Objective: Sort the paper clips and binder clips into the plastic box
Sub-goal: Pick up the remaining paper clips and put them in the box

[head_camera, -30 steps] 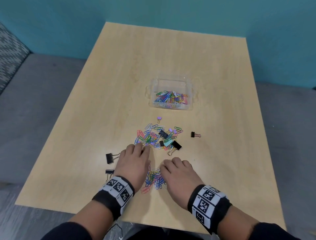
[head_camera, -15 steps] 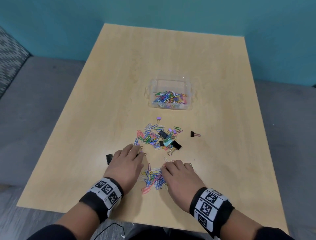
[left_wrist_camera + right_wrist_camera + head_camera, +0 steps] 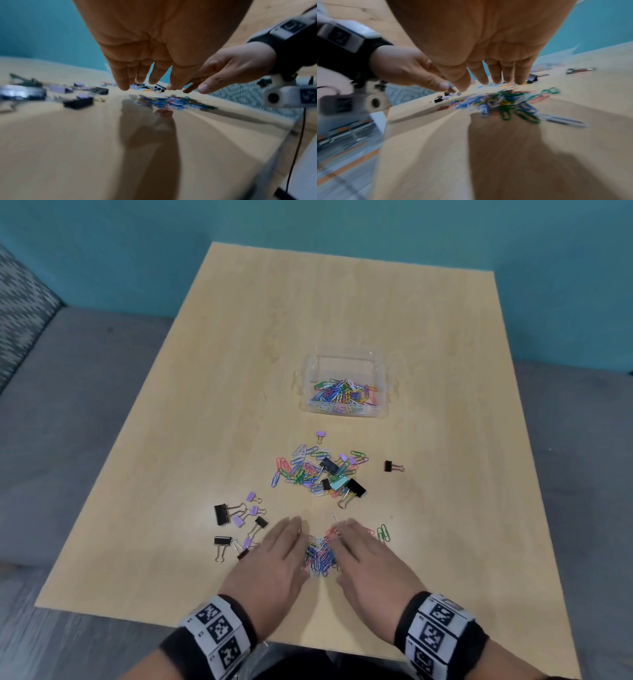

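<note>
Near the front edge of the tabletop (image 3: 219,392), a small heap of paper clips (image 3: 320,554) is flanked by the left hand (image 3: 274,559) and right hand (image 3: 368,559), both flat with fingers straight. Binder clips (image 3: 239,520) are scattered toward the left edge. Toward the centre, the plastic box (image 3: 344,361) is seen with paper clips inside.

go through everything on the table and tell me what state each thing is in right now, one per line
Plastic box: open, partly filled with paper clips.
Near paper clip pile: heaped between both hands.
Middle pile: clips still mixed, unsorted.
Binder clips at left: loose on the table.
Left hand: fingers straight, holding nothing.
Right hand: fingers straight, holding nothing.
</note>
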`<move>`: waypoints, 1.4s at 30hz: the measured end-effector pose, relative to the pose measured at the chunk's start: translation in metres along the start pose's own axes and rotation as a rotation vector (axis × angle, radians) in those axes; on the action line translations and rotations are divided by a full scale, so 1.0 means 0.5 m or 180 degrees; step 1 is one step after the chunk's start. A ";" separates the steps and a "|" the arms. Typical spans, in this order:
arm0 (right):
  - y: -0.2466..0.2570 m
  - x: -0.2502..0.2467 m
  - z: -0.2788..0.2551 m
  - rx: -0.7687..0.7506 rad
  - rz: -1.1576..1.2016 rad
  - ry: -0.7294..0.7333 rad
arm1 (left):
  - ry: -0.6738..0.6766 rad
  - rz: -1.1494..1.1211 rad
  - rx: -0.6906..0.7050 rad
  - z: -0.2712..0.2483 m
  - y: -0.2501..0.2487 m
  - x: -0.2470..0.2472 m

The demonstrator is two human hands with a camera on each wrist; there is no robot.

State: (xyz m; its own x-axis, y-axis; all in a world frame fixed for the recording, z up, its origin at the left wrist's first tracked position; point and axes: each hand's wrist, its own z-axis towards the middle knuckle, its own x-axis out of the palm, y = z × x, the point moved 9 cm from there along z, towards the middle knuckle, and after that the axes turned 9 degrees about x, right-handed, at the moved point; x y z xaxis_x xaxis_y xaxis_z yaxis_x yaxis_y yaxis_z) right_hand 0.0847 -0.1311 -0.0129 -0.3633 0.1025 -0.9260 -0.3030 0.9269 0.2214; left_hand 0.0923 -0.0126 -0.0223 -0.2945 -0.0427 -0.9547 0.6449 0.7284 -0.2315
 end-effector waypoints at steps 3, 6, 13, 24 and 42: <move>-0.089 -0.001 -0.042 0.0946 0.0172 -0.0051 | -0.0116 -0.0457 -0.0561 -0.016 -0.011 0.006; -0.096 0.011 -0.064 0.1362 0.0328 0.0070 | -0.0089 -0.0716 -0.0889 -0.009 -0.020 0.019; -0.020 0.006 0.029 0.0841 0.0312 -0.0004 | -0.0218 -0.0933 -0.1061 0.059 -0.009 -0.011; -0.040 -0.014 0.063 0.0587 0.0276 0.0301 | -0.0045 -0.0639 -0.0846 0.097 0.019 -0.001; -0.104 -0.056 0.079 0.0863 0.1561 0.1020 | -0.0276 -0.2416 -0.1193 0.086 0.067 -0.058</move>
State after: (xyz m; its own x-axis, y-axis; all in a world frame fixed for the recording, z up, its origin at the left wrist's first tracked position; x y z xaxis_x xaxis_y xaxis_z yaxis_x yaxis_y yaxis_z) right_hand 0.1455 -0.1681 -0.0107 -0.6608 0.4634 -0.5904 0.1831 0.8624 0.4719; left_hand 0.1528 -0.0162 -0.0104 -0.4877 -0.6524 -0.5802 0.0136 0.6588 -0.7522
